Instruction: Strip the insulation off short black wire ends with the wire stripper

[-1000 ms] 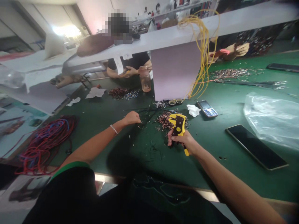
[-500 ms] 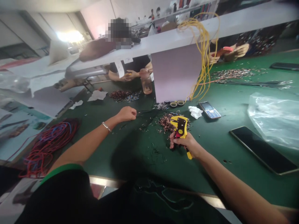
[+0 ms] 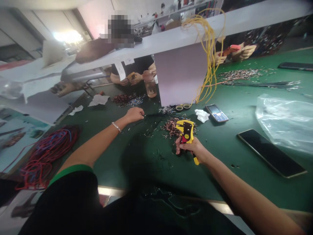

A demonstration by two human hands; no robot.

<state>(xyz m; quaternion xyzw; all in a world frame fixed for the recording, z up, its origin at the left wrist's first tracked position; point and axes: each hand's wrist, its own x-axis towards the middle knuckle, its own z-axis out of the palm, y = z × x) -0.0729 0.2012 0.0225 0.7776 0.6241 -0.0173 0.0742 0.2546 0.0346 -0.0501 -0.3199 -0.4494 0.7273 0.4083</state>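
My left hand (image 3: 135, 115) is closed in a pinch at the end of some thin dark wires (image 3: 158, 115) that lie across the green table (image 3: 107, 169). In my right hand (image 3: 190, 147) is a yellow and black wire stripper (image 3: 187, 130), its jaws pointing to the left. The tool's head is over a pile of short copper-coloured wire pieces (image 3: 169, 128). Small dark scraps (image 3: 162, 160) are scattered nearer to me. What exactly the left fingertips hold is too small to tell fully, but the wires run from them.
Behind stand a bottle (image 3: 150, 85), a pale panel (image 3: 181, 78) and hanging yellow wires (image 3: 210, 58). Rightward lie a keypad phone (image 3: 216, 113), a large phone (image 3: 271, 152) and a plastic bag (image 3: 286, 120). Red wire coils (image 3: 46, 150) are at left. Two people's hands work across the table.
The view has shifted slightly. My left hand has moved a little right relative to the table, still pinched. The person opposite now shows more of a yellow tool.
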